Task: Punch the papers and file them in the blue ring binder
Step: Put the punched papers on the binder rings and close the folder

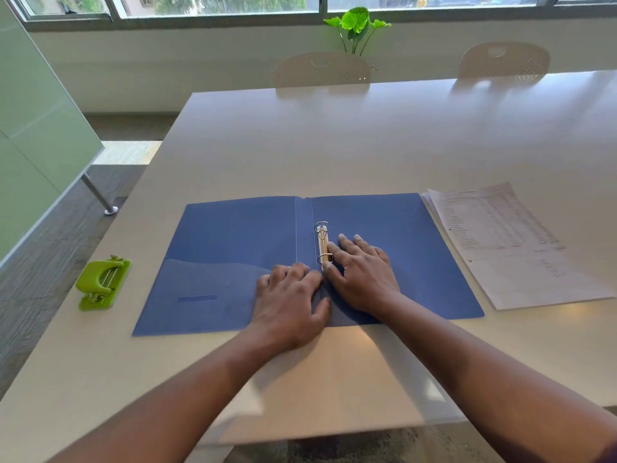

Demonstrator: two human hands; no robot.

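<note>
Both hands lie flat: left hand (291, 300) pressing the thin, floppy binder (233, 248), right hand (362, 274) touching its 2 rings (323, 243). Light papers (510, 242) at 3 o'clock lift best by an edge.

Table (367, 145) beyond the open binder (233, 245) lies clear for passage.

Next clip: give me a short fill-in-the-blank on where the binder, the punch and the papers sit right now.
1. The blue binder lies ____ on the table.
2. The green hole punch sits to the ____ of the binder.
3. The papers lie to the ____ of the binder.
4. Both hands, left hand and right hand, rest on the ____.

Missing words: open; left; right; binder
</note>
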